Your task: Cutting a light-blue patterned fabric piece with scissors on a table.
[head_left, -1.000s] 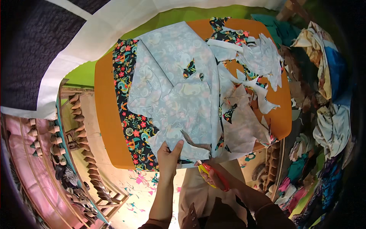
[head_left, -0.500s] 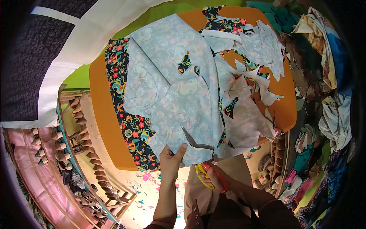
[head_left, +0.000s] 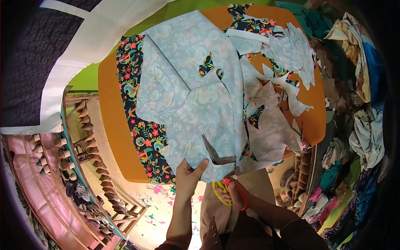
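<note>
A large piece of fabric [head_left: 187,112], pale grey-blue side up with drawn curved lines, lies over the near edge of the table. My left hand [head_left: 191,175] pinches its near edge between thumb and fingers. My right hand [head_left: 234,192] is closed round the scissors [head_left: 217,194], which have one yellow and one red handle, at that same edge. Their blades are mostly hidden by the cloth. A dark curved gap [head_left: 213,155] shows in the fabric just above my hands. Beneath it on the left runs a black floral strip [head_left: 146,141].
The orange table [head_left: 109,125] carries cut scraps [head_left: 287,54] at the far right and a crumpled greyish piece [head_left: 271,121] at the right. Cloth heaps [head_left: 366,133] lie beyond. Wooden racks [head_left: 102,175] stand left, and small scraps [head_left: 156,189] litter the floor.
The dark gap in the fabric above my hands looks wider. My left hand keeps its pinch and my right hand still holds the scissors. The whole view has shifted slightly.
</note>
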Demonstrator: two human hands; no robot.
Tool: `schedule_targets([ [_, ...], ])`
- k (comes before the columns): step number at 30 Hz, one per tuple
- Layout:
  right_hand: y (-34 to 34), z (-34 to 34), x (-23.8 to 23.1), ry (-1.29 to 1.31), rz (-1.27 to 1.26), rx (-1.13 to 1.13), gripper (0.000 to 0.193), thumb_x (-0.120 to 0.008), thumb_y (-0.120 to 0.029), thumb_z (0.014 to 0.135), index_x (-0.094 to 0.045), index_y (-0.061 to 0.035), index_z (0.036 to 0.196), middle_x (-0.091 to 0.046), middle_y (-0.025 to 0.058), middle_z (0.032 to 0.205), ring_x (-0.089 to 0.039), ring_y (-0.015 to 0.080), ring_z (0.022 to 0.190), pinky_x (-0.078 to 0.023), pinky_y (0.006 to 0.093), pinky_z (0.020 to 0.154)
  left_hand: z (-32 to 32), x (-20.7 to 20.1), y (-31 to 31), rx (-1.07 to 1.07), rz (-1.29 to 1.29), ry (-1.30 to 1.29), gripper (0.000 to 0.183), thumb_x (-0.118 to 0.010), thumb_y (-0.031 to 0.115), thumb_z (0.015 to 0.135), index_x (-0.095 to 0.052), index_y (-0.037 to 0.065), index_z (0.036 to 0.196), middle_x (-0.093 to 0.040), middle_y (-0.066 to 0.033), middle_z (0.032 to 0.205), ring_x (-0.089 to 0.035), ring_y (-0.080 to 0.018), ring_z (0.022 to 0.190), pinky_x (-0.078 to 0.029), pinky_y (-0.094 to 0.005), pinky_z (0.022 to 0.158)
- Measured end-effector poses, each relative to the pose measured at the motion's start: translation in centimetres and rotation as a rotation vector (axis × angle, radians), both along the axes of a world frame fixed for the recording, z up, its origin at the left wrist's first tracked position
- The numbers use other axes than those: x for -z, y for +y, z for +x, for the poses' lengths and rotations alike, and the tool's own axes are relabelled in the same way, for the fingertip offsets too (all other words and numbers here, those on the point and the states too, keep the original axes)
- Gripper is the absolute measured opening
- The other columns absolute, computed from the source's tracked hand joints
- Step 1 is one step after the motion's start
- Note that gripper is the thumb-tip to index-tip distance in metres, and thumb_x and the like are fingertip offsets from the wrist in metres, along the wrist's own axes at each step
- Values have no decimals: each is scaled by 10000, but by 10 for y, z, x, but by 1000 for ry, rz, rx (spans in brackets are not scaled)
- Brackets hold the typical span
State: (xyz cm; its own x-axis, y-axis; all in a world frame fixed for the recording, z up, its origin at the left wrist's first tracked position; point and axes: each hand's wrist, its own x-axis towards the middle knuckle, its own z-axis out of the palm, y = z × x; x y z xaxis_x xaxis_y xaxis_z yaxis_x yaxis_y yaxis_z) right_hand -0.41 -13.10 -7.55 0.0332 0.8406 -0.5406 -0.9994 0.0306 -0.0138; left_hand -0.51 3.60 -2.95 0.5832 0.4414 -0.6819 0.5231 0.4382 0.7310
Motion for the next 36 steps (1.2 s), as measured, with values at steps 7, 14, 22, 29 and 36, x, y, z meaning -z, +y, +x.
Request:
schedule_targets([
  [7,13,5,-29,-145,-65,96,433,-499,-520,778,-386,-111,868,-365,-47,681,-354,20,518,-306,164,435,-2,-4,-3,35,13,8,215,-613,64,767,-540,-27,948,-606,-48,829,-552,-79,712,-436,-211,627],
  [14,9,-9,-1,-103,86,88,529,-490,-613,726,-377,-122,888,-337,-52,726,-296,15,536,-262,169,457,-3,2,-11,16,-12,-38,214,-617,73,767,-537,-21,942,-605,-40,819,-549,-77,705,-433,-210,628],
  [22,16,8,-27,-86,-65,66,571,-440,-665,709,-382,-124,879,-341,-52,717,-315,22,544,-273,169,458,-3,3,-11,44,11,-35,221,-609,64,769,-537,-18,962,-602,-41,823,-550,-76,711,-435,-213,632],
  [29,3,2,2,-74,-92,56,467,-397,-573,800,-415,-115,889,-359,-53,683,-361,25,538,-295,175,444,-6,-1,-3,73,-19,-1,222,-610,53,763,-544,-28,959,-606,-47,840,-552,-83,734,-435,-216,653],
  [36,-3,20,-16,-257,-161,-37,475,-480,-493,801,-413,-85,1034,-408,-52,707,-358,3,519,-299,159,429,-14,0,4,101,6,-8,253,-616,60,758,-546,-34,983,-607,-55,880,-551,-94,776,-434,-230,688],
])
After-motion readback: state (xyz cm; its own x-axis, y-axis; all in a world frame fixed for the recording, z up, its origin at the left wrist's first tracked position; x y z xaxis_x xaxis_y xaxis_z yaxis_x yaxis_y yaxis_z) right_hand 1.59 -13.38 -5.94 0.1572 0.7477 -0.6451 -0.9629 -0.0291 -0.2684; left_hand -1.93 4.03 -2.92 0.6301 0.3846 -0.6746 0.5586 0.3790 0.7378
